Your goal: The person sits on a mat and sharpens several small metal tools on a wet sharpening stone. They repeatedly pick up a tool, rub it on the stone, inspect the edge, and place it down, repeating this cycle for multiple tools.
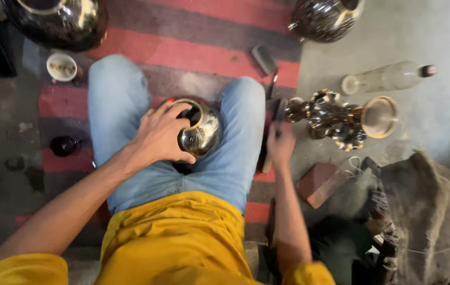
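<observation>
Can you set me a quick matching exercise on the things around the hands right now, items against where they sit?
Things:
1. shiny metal pot
2. clear bottle
3. small white bowl
4. red brick

Places:
A. lying on the grey floor, upper right
B. between the knees, under the left hand
C. just right of the right forearm
D. beside the left knee, upper left

Pairs: 1-B, 2-A, 3-D, 4-C
</observation>
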Motion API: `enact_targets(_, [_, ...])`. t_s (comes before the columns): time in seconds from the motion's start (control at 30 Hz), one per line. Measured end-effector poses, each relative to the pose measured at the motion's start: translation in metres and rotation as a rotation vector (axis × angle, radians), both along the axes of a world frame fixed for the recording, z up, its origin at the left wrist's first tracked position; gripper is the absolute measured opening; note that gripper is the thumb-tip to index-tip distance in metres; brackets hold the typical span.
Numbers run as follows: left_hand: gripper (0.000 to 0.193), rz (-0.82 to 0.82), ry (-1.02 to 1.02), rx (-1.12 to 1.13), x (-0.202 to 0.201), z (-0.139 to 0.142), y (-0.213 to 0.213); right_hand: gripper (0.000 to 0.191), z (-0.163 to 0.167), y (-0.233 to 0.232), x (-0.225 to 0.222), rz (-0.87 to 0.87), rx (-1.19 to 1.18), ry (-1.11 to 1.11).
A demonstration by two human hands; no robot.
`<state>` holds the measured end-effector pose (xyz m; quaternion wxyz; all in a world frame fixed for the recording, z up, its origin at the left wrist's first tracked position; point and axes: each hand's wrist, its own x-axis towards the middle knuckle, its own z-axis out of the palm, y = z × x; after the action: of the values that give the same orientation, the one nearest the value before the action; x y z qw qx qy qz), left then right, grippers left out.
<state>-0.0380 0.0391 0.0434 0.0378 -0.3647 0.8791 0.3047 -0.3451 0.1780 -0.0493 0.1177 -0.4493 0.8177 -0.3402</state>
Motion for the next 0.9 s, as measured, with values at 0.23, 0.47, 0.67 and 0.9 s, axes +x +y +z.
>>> enact_targets(0.23, [0.076,0.099,0.24,0.202,0.025,0.002,-0.012,0.028,-0.039,-0.109,-0.042,0.034,0.096,0.27])
enact_targets(0.47, [0.071,0.298,0.293,-0.105,0.081,-0.004,-0.012,0.026,-0.057,-0.136,-0.06,-0.157,0.364,0.268])
enact_targets(0.67, [0.071,0.381,0.185,-0.18,0.11,-0.021,-0.004,0.011,-0.062,-0.124,-0.074,-0.147,0.382,0.182])
enact_targets(0.9, [0.11,0.273,0.285,-0.084,0.022,-0.005,0.043,0.012,-0.032,-0.055,-0.018,-0.004,-0.368,-0.331])
